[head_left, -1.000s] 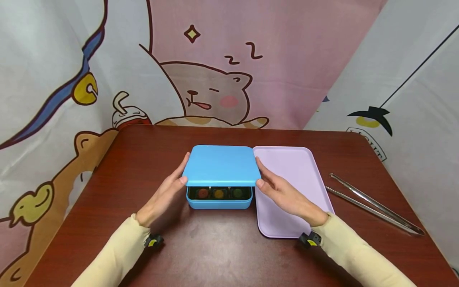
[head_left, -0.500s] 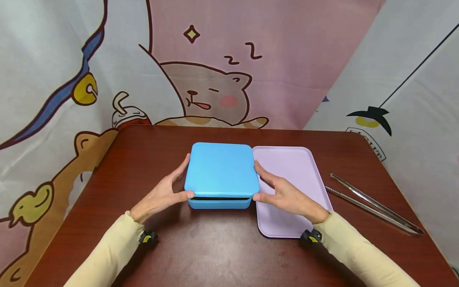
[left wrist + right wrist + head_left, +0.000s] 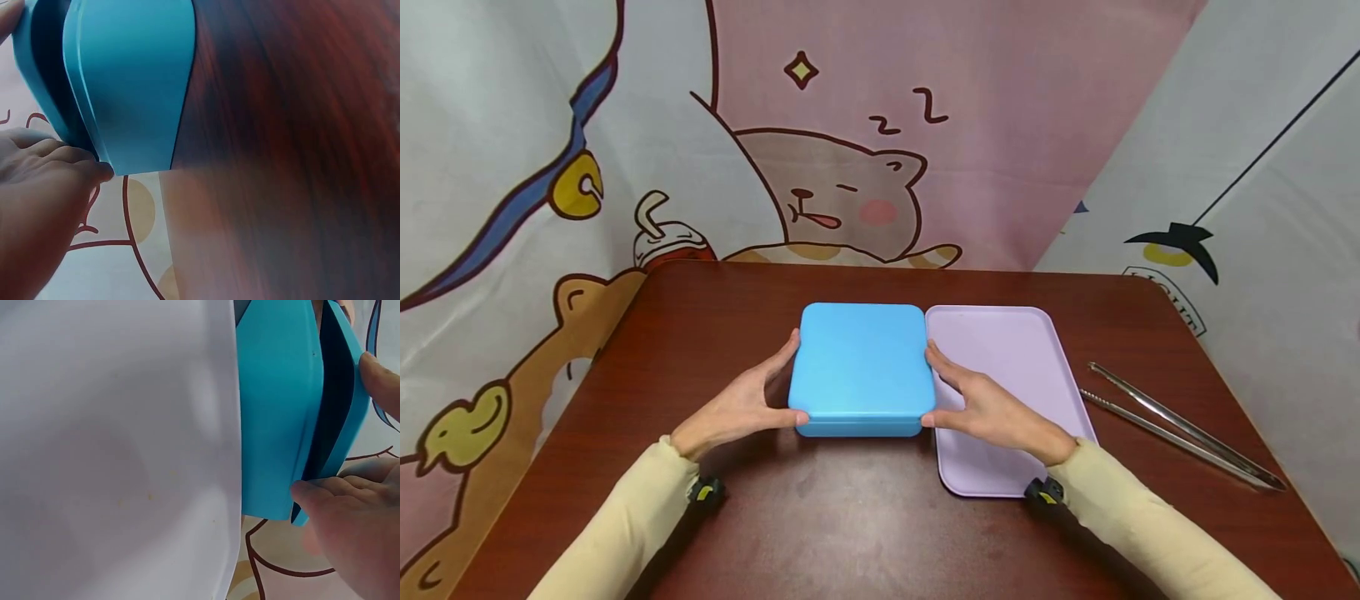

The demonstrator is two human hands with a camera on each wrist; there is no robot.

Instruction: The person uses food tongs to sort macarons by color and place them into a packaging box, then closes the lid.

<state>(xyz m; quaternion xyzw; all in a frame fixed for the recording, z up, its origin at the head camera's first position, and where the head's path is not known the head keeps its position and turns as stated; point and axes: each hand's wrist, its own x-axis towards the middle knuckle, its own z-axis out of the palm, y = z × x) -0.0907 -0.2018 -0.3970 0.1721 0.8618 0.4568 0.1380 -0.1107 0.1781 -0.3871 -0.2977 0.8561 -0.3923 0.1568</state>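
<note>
A blue lid [image 3: 863,358] lies over a matching blue box [image 3: 859,429] at the middle of the table. My left hand [image 3: 737,407] holds the lid's left side, thumb at the front corner and fingers farther back. Opposite it, my right hand [image 3: 992,412] grips the right side the same way. Both wrist views show a dark wedge-shaped gap between lid [image 3: 350,422] and box [image 3: 134,87]. The contents are hidden under the lid. In the right wrist view, the fingertips sit right at the gap.
A lilac tray [image 3: 1000,350] stands right beside the box, partly under my right hand and forearm. Farther right, metal tongs [image 3: 1187,429] lie spread on the brown table [image 3: 850,533]. A cartoon-printed curtain [image 3: 1000,125] hangs behind the table.
The lid has come down over the box's front; the round coloured items seen inside earlier are now covered. Both hands have shifted toward the front with it, thumbs now at the front corners.
</note>
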